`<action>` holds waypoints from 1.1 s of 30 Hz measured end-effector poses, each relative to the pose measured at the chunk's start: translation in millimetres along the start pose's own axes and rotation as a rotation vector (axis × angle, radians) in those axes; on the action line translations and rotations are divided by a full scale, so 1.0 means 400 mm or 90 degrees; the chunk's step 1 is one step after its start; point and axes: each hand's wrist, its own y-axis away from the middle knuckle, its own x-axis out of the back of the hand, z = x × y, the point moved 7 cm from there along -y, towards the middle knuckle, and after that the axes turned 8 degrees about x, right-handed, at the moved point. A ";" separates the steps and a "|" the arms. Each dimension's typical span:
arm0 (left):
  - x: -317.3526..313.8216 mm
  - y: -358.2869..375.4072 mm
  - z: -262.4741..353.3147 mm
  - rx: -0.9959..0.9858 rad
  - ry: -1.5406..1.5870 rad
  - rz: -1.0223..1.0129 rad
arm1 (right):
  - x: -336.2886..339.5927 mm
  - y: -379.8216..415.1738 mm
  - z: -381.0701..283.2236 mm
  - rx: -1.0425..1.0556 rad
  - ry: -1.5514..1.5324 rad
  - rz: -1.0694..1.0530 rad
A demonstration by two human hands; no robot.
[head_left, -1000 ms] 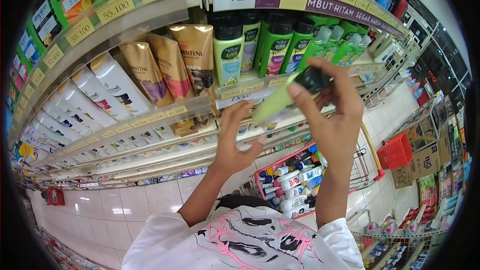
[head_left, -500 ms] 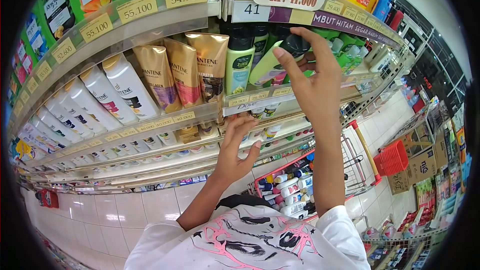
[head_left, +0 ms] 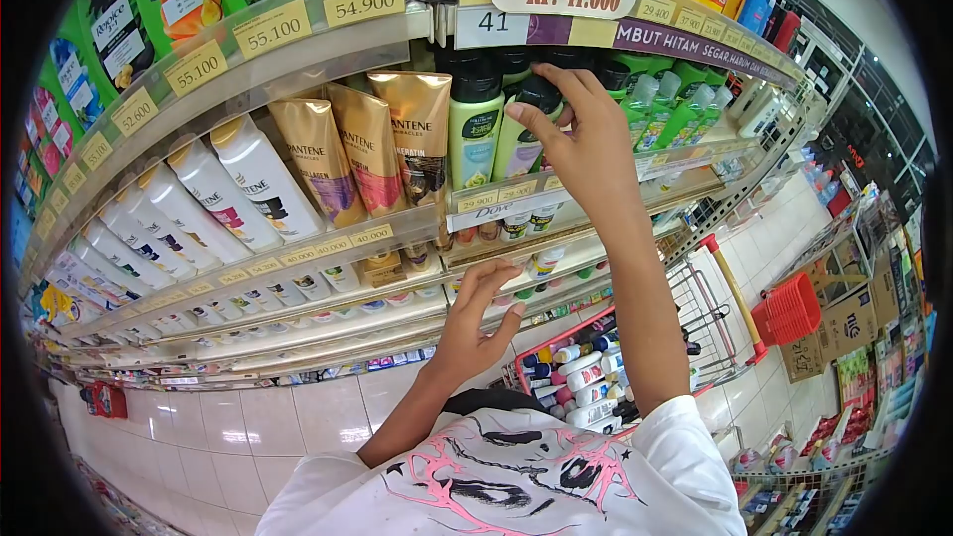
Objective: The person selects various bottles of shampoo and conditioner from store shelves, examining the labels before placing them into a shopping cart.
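My right hand (head_left: 588, 129) grips the black cap of a green shampoo bottle (head_left: 517, 145), thumb on the near side and fingers over the top. The bottle leans slightly among others on the shelf. Just left of it stands a matching green bottle (head_left: 476, 139) with a blue-toned label. Gold Pantene tubes (head_left: 413, 134) are lined up further left. Lower down, my left hand (head_left: 471, 330) is held in front of the lower shelves, its fingers apart and nothing in it.
A price rail (head_left: 496, 206) edges the shelf below the bottles. To the right are smaller clear-capped green bottles (head_left: 660, 109). A shopping cart (head_left: 717, 313) holding several bottles (head_left: 586, 377) stands beside me, with a red basket (head_left: 786, 310) beyond it.
My right hand has moved left and brought the green bottle from a strong tilt to nearly upright beside the matching one. My left hand has dropped slightly away from the shelf edge.
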 end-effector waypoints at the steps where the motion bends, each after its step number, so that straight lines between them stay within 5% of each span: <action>1: -0.002 0.003 -0.003 0.009 0.000 -0.002 | 0.000 -0.003 0.000 -0.002 -0.001 0.002; 12: -0.002 -0.003 0.029 0.021 -0.003 -0.033 | -0.001 -0.003 0.006 0.035 -0.087 0.046; 14: 0.055 -0.041 0.110 -0.177 -0.184 0.036 | 0.004 -0.001 0.000 0.026 -0.085 0.038; 20: 0.180 -0.191 0.362 -0.397 -0.527 0.202 | 0.000 -0.001 0.000 0.025 -0.082 0.029; 33: 0.145 -0.351 0.330 -0.363 -0.784 0.121 | -0.012 0.006 0.025 0.079 -0.077 0.016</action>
